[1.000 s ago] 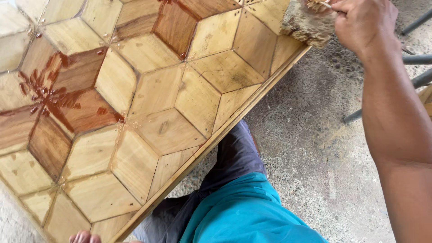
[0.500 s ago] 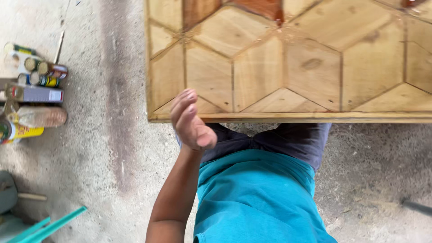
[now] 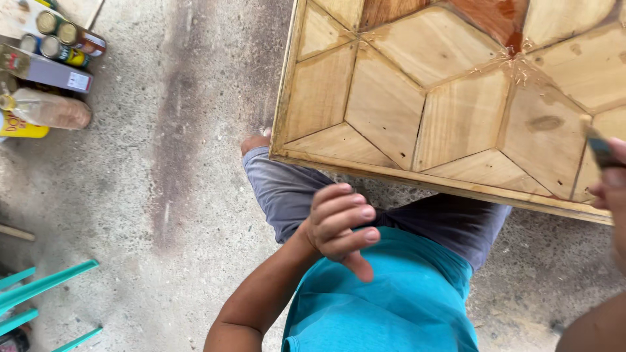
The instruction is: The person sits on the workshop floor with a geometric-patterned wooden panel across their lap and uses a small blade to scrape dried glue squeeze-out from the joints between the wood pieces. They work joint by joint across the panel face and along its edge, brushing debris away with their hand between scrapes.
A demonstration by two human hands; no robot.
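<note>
A wooden panel of pale hexagon and diamond pieces lies across my lap, and a few pieces at its top edge are stained reddish brown. My left hand hovers just below the panel's near edge, over my dark shorts. Its fingers are loosely curled and it holds nothing. My right hand shows only at the right border, where it grips a dark brush handle over the panel's lower right corner. The brush's bristles are out of view.
Several cans, a flat box and a plastic bottle lie on the concrete floor at the upper left. Green chair legs stick in at the lower left. My foot rests beside the panel's left corner.
The view has swung left and down along the panel's near edge. My left hand has dropped lower and curled. My right hand, earlier at the panel's far corner, now enters at the right edge.
</note>
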